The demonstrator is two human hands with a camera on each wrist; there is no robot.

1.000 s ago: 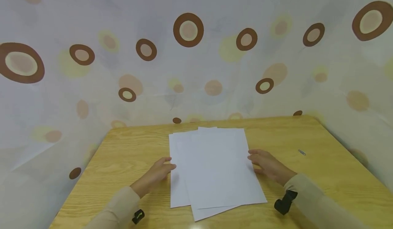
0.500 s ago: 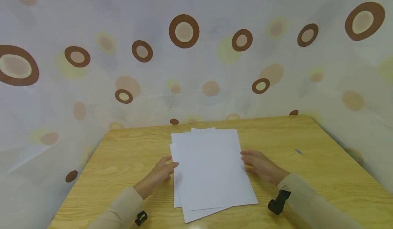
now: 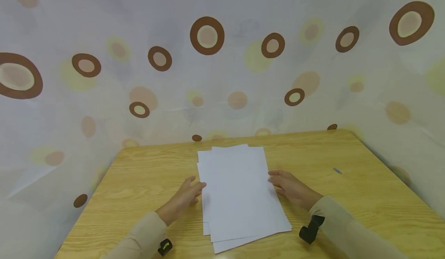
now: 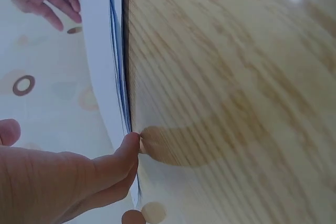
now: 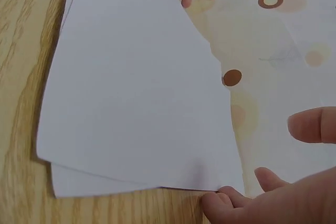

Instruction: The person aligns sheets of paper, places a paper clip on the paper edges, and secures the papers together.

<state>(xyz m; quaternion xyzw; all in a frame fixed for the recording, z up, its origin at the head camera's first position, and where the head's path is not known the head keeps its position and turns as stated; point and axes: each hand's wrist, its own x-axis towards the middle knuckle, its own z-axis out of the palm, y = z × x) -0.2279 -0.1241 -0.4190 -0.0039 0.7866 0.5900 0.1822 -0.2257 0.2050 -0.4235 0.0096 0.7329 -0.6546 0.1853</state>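
Note:
A few loosely stacked white sheets of paper point(image 3: 240, 197) lie on the table, their edges fanned out of line at the back and front. My left hand point(image 3: 183, 200) touches the stack's left edge with its fingers. At the right edge, the fingertips of my right hand point(image 3: 293, 188) rest against the sheets. Several thin layers of paper point(image 4: 116, 66) show edge-on in the left wrist view, the fingertips meeting them at the tabletop. In the right wrist view the sheets point(image 5: 131, 87) overlap unevenly, with the fingers at the near edge and the thumb raised apart.
A small paper clip point(image 3: 337, 171) lies right of the stack on the wood-grain table point(image 3: 146, 166). A light sheet with brown and pale circles point(image 3: 222, 77) hangs behind the table and along both sides.
The right hand has moved left, and the hands are closer together. The sheets have slid over one another, so the stack is narrower. The view has shifted slightly.

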